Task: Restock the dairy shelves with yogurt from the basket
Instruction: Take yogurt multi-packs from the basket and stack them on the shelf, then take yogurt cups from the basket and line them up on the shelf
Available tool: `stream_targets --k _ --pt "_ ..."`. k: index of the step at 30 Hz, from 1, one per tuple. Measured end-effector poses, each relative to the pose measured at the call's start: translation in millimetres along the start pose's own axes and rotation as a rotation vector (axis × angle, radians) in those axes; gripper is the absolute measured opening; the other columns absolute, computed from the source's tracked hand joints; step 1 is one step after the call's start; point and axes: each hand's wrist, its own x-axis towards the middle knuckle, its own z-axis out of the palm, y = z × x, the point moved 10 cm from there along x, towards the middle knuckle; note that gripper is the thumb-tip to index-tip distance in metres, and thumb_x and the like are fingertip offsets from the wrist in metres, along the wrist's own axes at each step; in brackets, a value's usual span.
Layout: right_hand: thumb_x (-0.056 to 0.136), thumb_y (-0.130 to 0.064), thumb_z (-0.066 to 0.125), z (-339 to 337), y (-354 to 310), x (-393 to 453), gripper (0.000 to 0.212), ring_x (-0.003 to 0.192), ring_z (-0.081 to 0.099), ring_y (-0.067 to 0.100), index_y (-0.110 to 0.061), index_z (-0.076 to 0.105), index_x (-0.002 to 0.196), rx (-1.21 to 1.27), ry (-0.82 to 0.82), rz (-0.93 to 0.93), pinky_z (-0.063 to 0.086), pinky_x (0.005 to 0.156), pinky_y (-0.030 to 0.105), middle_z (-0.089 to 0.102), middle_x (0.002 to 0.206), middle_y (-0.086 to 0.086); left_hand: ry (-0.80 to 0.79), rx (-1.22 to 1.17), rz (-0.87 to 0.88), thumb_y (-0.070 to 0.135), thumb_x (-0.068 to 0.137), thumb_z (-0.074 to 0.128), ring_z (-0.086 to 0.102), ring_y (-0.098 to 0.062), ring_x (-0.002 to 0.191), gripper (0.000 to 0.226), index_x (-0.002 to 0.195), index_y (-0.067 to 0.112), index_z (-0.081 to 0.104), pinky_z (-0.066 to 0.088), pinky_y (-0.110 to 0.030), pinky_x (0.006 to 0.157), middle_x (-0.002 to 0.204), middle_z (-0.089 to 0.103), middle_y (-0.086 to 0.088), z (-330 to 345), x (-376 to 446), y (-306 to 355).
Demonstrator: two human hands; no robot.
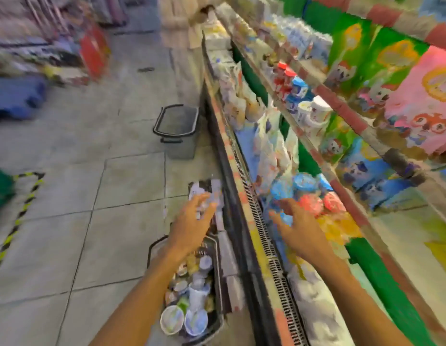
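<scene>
Right, from the head camera everything is smeared with blur, so fine detail is lost. Down on the tiled floor (104,196), against the foot of the dairy shelves (257,221), sits the basket (154,245), packed with yogurt cups (189,303), lids up. The left hand (192,221) hovers above the basket's far end, fingers spread over a pale pack (207,191); whether it has hold of that pack, I cannot tell. The right hand (294,221) reaches over the shelf edge, fingers loosely fanned, fingertips at a blue tub (282,191) on the lower shelf; a real grip is not visible. Red tubs (310,203) stand just beside it. Farther along the aisle a second basket (177,126) rests on the floor, and a person in pale clothes (182,28) stands beyond.
</scene>
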Motion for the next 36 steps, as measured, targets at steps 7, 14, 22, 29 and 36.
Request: stream_targets --k 7,14,22,29,36 --pt "0.097 -0.043 0.059 123.7 -40.5 -21.1 0.041 0.112 0.063 0.021 -0.015 0.057 0.127 -0.01 -0.242 -0.051 0.051 0.094 0.038 0.066 0.123 0.003 0.092 -0.005 -0.219 0.037 0.1 0.055 0.057 -0.006 0.11 0.026 0.125 0.03 0.06 0.045 -0.024 0.09 0.115 0.061 0.014 -63.6 -57.5 -121.2" --pt "0.098 -0.042 0.058 256.9 -14.8 -48.6 0.048 0.125 0.059 0.019 -0.015 0.053 0.137 -0.084 -0.444 0.106 0.048 0.1 0.035 0.063 0.133 0.001 0.046 0.011 -0.504 0.035 0.099 0.056 0.06 -0.015 0.104 0.029 0.126 0.024 0.059 0.046 -0.029 0.085 0.119 0.065 0.001 -70.9 -102.1 -283.9" --pt "0.1 -0.044 0.054 421.2 85.2 -68.0 0.055 0.129 0.053 0.026 -0.014 0.043 0.144 -0.218 -0.664 0.318 0.048 0.099 0.041 0.054 0.143 0.007 -0.172 0.153 -0.726 0.032 0.098 0.057 0.054 -0.026 0.124 0.042 0.137 0.02 0.05 0.046 -0.037 0.1 0.139 0.056 -0.006 -8.2 -115.0 -473.3" --pt "0.099 -0.037 0.058 575.4 198.5 -48.0 0.044 0.104 0.057 0.037 -0.006 0.043 0.126 -0.29 -0.804 0.425 0.048 0.079 0.043 0.055 0.127 0.02 -0.34 0.252 -0.834 0.041 0.092 0.055 0.049 -0.035 0.128 0.056 0.142 0.019 0.042 0.045 -0.044 0.101 0.144 0.049 -0.011 94.6 -93.2 -627.9" --pt "0.092 -0.04 0.069 684.6 305.3 -41.7 0.055 0.1 0.058 0.025 -0.008 0.039 0.126 -0.114 -0.743 0.684 0.044 0.077 0.035 0.057 0.126 0.013 -0.38 0.211 -0.988 0.033 0.092 0.063 0.048 -0.037 0.129 0.062 0.145 0.015 0.036 0.044 -0.046 0.101 0.144 0.046 -0.016 176.9 -96.2 -757.1"
